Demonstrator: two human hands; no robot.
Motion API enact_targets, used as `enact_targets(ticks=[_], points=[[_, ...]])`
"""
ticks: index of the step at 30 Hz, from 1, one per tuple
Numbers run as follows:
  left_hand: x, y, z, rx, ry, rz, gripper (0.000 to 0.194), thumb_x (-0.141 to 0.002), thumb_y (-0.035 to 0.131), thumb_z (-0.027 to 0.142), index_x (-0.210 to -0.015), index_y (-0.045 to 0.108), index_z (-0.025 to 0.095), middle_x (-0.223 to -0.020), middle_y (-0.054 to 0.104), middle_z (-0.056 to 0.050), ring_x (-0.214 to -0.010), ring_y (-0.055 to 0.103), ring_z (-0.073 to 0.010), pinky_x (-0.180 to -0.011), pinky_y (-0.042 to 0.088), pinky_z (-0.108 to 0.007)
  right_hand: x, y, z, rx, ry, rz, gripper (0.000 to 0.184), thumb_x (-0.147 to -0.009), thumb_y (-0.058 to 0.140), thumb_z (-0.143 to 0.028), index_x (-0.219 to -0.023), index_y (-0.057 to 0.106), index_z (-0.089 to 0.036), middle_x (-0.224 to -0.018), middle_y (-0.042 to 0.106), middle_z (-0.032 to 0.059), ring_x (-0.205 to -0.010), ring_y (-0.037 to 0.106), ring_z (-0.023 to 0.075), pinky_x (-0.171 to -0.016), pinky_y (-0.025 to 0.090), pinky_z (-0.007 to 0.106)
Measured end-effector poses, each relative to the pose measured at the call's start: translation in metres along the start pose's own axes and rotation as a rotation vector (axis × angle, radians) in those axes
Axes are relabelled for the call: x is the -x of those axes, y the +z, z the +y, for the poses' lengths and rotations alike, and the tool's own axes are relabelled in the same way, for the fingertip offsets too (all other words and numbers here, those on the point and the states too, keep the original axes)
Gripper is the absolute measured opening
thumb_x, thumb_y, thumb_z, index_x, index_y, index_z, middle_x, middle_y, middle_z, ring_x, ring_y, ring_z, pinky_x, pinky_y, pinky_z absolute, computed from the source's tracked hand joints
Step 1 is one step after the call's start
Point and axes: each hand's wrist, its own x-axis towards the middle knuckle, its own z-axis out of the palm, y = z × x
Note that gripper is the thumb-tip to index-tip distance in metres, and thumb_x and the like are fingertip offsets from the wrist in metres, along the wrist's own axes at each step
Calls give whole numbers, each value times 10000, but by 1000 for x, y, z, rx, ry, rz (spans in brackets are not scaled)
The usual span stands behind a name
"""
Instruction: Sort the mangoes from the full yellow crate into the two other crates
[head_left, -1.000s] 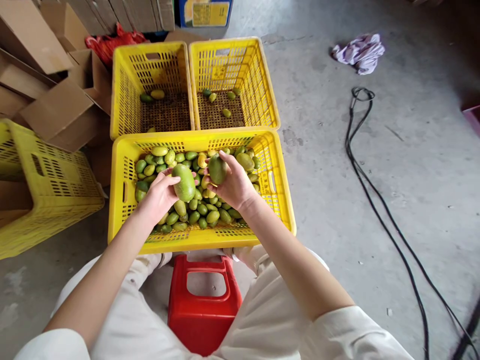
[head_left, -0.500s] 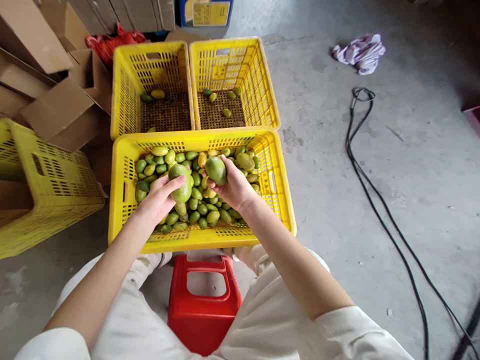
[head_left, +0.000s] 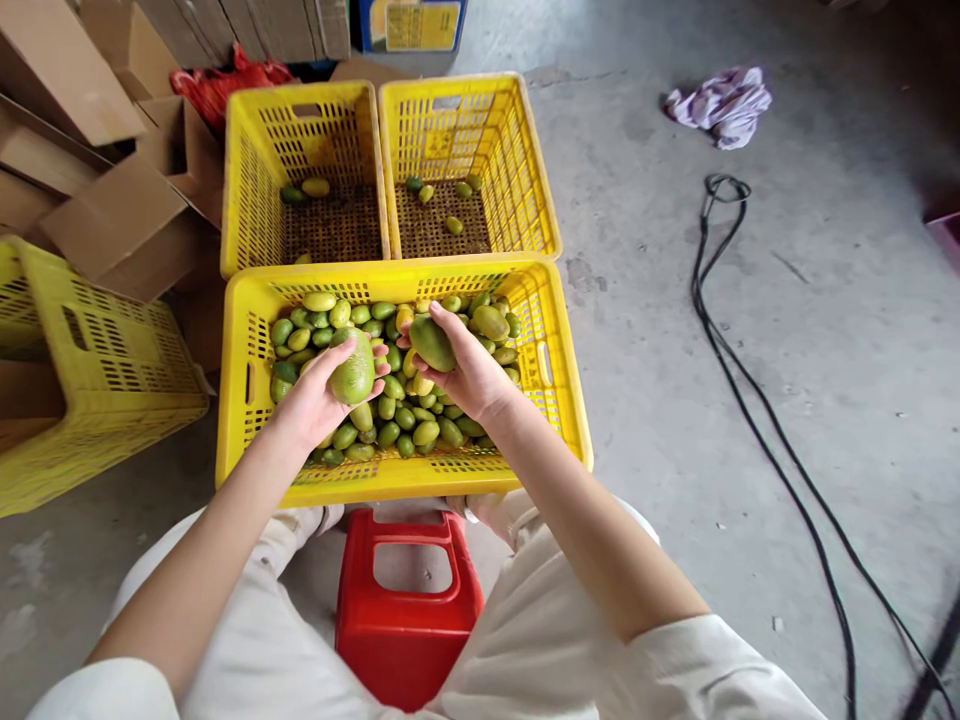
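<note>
My left hand [head_left: 311, 402] holds a light green oval fruit [head_left: 354, 368], perhaps a mango, with the thumb across its upper left side and fingertips showing on its right. In my right hand [head_left: 474, 372] a darker green fruit [head_left: 433, 343] of similar shape rests on the fingers, thumb along its top. Both hands are above the front yellow crate [head_left: 405, 492], whose bottom is covered with many small green and yellowish oval fruits [head_left: 425, 432]. The two held fruits are apart from each other.
Behind stand a left yellow crate [head_left: 234, 180] and a right yellow crate [head_left: 551, 215], each with a few fruits. Cardboard boxes [head_left: 112, 225] and another yellow crate [head_left: 112, 405] are at left. A red stool [head_left: 409, 620] sits between my legs. Black cable [head_left: 739, 385] and a cloth [head_left: 724, 108] lie right.
Both held fruits have turned a little in my hands. My left thumb has moved up and left on its fruit, and its fingers have spread slightly; my right thumb has shifted left over its fruit.
</note>
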Motion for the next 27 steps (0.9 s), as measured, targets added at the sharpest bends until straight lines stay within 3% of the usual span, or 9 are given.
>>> enact_targets(ticks=[3,6,11,15,21,27], points=[[0,-2,4,0,-32,-51,302,-953,725,367,-1212,751,214,-1024,824,-100,-951,823,-277,-831,703,-397,-1,-1,0,16,-18,-17,290,-952,823,-509,-941,704,-245,-858,739,3,-649,562,114,-556,493,202],[-1,-3,5,22,-53,-65,424,-931,673,318,-1336,735,210,-1063,839,-118,-1025,842,-320,-879,709,-453,1,-1,-3,25,26,-47,277,-1000,755,-502,-1011,725,-227,-830,725,14,-609,558,110,-525,467,203],[-3,-1,4,18,-109,-38,301,-996,665,347,-1225,763,178,-1019,848,-133,-747,810,-223,-646,670,-295,2,2,-5,-15,44,-36,239,-1103,573,-438,-1029,674,-235,-818,718,21,-569,574,118,-457,377,197],[-5,0,5,2,-133,-25,353,-1039,674,478,-1168,766,163,-918,825,-136,-533,672,-153,-442,540,-220,0,0,-3,6,27,-64,289,-1054,653,-496,-937,632,-233,-867,743,44,-576,585,120,-451,364,212],[-4,4,6,28,-88,-10,323,-1039,595,447,-1124,756,179,-827,776,-95,-480,590,-135,-393,448,-215,5,2,-6,42,28,-84,315,-1076,602,-513,-920,633,-242,-854,766,41,-557,574,124,-468,396,227],[-2,9,5,33,-36,18,210,-972,648,332,-1004,764,160,-869,799,-117,-584,632,-156,-446,469,-224,6,6,-7,-14,45,-48,389,-1033,711,-555,-837,585,-242,-790,762,21,-487,375,85,-418,324,208]])
